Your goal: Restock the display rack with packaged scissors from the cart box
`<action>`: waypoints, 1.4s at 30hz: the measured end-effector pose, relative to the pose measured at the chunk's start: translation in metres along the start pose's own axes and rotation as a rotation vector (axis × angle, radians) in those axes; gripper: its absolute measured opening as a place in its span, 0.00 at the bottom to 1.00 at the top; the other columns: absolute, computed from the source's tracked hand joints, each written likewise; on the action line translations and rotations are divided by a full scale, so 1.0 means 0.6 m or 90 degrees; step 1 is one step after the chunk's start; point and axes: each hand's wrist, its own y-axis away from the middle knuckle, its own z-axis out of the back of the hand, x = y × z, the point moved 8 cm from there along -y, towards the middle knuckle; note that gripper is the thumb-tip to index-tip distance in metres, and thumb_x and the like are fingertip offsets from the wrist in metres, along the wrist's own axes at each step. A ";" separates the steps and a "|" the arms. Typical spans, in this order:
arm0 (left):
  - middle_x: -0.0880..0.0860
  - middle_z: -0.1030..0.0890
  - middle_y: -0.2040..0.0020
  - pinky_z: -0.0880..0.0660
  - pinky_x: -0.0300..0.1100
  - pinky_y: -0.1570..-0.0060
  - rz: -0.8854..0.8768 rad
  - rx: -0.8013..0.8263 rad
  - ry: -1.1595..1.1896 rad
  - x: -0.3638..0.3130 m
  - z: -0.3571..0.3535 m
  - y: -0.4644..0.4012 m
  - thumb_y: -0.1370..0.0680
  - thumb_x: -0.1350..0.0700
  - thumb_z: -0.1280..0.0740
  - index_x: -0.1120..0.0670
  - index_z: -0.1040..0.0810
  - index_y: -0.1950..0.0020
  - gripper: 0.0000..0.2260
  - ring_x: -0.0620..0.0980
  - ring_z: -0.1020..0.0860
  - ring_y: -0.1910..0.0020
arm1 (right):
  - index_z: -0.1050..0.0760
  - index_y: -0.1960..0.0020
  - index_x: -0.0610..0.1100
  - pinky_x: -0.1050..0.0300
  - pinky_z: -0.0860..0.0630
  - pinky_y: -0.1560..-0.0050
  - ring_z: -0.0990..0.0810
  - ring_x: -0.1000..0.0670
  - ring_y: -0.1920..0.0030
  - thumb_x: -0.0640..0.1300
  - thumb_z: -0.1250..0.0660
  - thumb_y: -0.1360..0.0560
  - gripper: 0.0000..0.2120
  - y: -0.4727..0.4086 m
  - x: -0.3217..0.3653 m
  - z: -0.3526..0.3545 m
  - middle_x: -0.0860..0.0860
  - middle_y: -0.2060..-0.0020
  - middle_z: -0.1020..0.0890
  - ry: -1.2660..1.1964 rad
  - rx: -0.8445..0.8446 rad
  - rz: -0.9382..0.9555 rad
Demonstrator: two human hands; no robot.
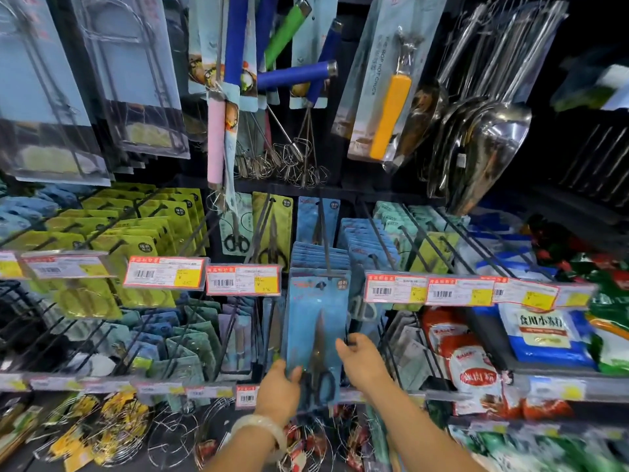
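Observation:
A blue-carded pack of scissors point(315, 335) hangs at the front of a black rack hook point(325, 240), its hang hole at the hook's tip, with several more blue packs stacked behind it. My left hand point(280, 386) grips the pack's lower left corner, thumb on the front. My right hand point(362, 361) touches the pack's right edge with its fingers curled behind it. The scissors' black handles show at the bottom of the card. The cart box is out of view.
Price tags point(243, 279) line the hook row. Green-carded packs point(136, 240) hang to the left and teal ones point(422, 240) to the right. Ladles point(490, 144) and whisks point(289, 155) hang above. Food bags point(541, 332) sit on the right shelves.

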 end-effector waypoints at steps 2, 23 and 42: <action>0.60 0.23 0.48 0.28 0.46 0.42 0.010 -0.014 -0.017 0.001 0.005 -0.007 0.17 0.55 0.45 0.60 0.31 0.42 0.10 0.56 0.24 0.49 | 0.38 0.30 0.40 0.54 0.30 0.39 0.27 0.45 0.37 0.51 0.44 0.20 0.23 0.006 -0.006 0.002 0.44 0.35 0.27 0.033 0.015 0.003; 0.59 0.40 0.26 0.45 0.57 0.28 -0.517 0.193 -0.719 -0.319 -0.448 0.292 0.23 0.51 0.37 0.56 0.42 0.25 0.28 0.60 0.43 0.27 | 0.38 0.32 0.42 0.52 0.34 0.36 0.34 0.43 0.32 0.49 0.39 0.23 0.23 0.229 -0.309 0.450 0.43 0.34 0.32 0.483 -0.175 -0.039; 0.59 0.41 0.27 0.46 0.57 0.27 -0.810 0.407 -0.805 -0.487 -1.005 0.700 0.23 0.55 0.37 0.56 0.40 0.27 0.25 0.60 0.45 0.26 | 0.38 0.30 0.45 0.47 0.34 0.32 0.35 0.42 0.32 0.49 0.36 0.25 0.27 0.531 -0.766 0.899 0.45 0.32 0.32 0.405 -0.329 -0.345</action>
